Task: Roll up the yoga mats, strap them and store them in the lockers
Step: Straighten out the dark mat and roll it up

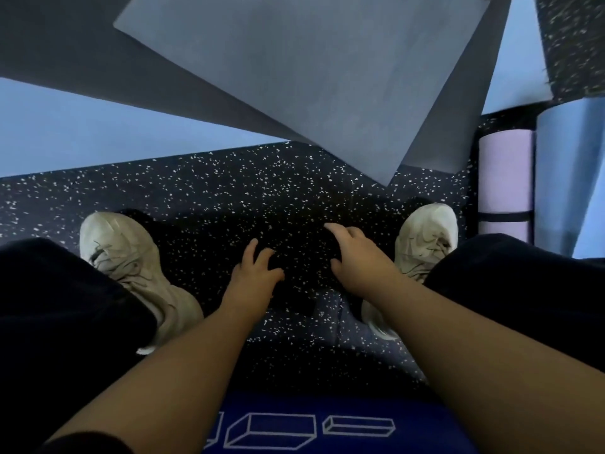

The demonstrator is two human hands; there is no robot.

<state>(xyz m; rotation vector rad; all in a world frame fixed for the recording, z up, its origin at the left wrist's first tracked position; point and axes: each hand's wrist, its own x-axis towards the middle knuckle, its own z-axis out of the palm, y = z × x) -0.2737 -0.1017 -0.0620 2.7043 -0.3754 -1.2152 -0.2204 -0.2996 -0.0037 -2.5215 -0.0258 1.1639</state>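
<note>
I see both hands low over the speckled floor (pixel 229 191). Left hand (pixel 253 276) and right hand (pixel 358 257): fingers loosely spread, holding nothing. The unrolled grey mat (pixel 311 77) lies at 12 o'clock, well apart from the fingers. Rolled pink mat (pixel 505 178), strapped, at 2 o'clock.

One head-worn wide view looks steeply down, close over the floor (pixel 229 191).

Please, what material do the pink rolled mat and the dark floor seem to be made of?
Pink rolled mat: probably soft foam, matte; its surface is smooth and without shine, and a dark strap goes around it. Floor: likely rubber gym flooring, matte black with small white flecks.
</note>
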